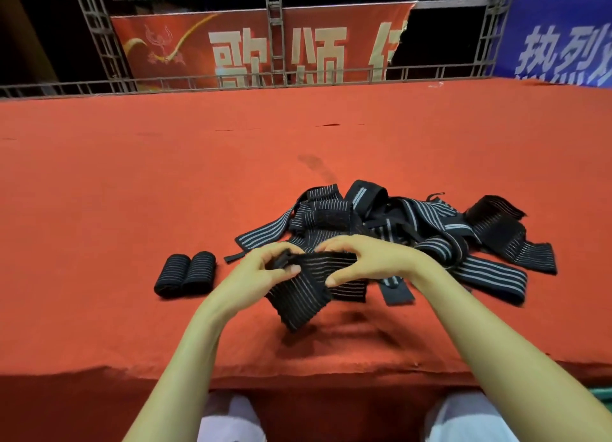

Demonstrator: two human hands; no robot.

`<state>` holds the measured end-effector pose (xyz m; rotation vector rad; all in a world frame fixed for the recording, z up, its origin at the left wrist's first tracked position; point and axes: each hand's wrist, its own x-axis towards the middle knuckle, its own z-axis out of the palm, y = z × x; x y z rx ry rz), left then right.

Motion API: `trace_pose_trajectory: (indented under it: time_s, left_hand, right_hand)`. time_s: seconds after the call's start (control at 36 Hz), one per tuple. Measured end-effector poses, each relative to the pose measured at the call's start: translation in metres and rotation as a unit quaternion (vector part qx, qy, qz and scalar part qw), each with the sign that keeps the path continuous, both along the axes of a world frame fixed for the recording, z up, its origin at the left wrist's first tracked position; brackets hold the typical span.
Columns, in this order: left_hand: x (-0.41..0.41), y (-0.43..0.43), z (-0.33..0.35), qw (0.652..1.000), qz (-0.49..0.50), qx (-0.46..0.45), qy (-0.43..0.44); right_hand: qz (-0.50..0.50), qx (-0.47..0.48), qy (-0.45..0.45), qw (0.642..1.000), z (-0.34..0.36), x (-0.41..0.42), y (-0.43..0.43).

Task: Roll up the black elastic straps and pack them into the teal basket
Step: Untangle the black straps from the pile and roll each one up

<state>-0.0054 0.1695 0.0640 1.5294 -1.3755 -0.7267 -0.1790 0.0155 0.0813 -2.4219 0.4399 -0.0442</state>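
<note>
A black elastic strap with thin pale stripes (308,289) hangs between my hands above the red table. My left hand (261,269) pinches its left end, where the strap is bunched. My right hand (361,259) grips the strap's upper edge with curled fingers. The loose end droops toward the table's front. Behind my hands lies a tangled pile of several unrolled straps (414,223). Two rolled straps (185,274) lie side by side to the left of my hands. The teal basket itself is not clearly in view.
The red cloth table (165,183) stretches far back to a metal truss railing (275,77) with red and blue banners. Its front edge runs just above my knees. A sliver of something teal (604,397) shows at the lower right edge.
</note>
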Motion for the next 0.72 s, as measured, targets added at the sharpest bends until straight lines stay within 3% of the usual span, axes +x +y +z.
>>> trace_pose_trajectory:
  time_s: [0.14, 0.22, 0.36, 0.5, 0.67, 0.72]
  left_hand:
    - [0.003, 0.005, -0.013, 0.986, 0.132, -0.025, 0.098]
    - [0.009, 0.008, -0.024, 0.96, 0.209, 0.014, 0.186]
    - [0.018, 0.012, -0.037, 0.899, 0.227, 0.054, 0.371]
    - [0.031, 0.022, -0.051, 0.903, 0.285, 0.058, 0.318]
    - [0.045, 0.033, -0.061, 0.9, 0.328, 0.056, 0.282]
    - [0.045, 0.037, -0.062, 0.912, 0.335, 0.063, 0.229]
  right_hand:
    - [-0.096, -0.06, -0.031, 0.993, -0.005, -0.016, -0.003]
    - [-0.145, -0.057, -0.055, 0.986, -0.005, -0.029, -0.007]
    - [-0.264, 0.011, -0.058, 0.963, -0.014, -0.054, -0.022]
    - [-0.362, 0.045, -0.091, 0.926, -0.028, -0.074, -0.029]
    - [-0.439, 0.153, -0.225, 0.856, -0.039, -0.093, -0.029]
    - [-0.458, 0.142, -0.199, 0.854, -0.044, -0.099, -0.032]
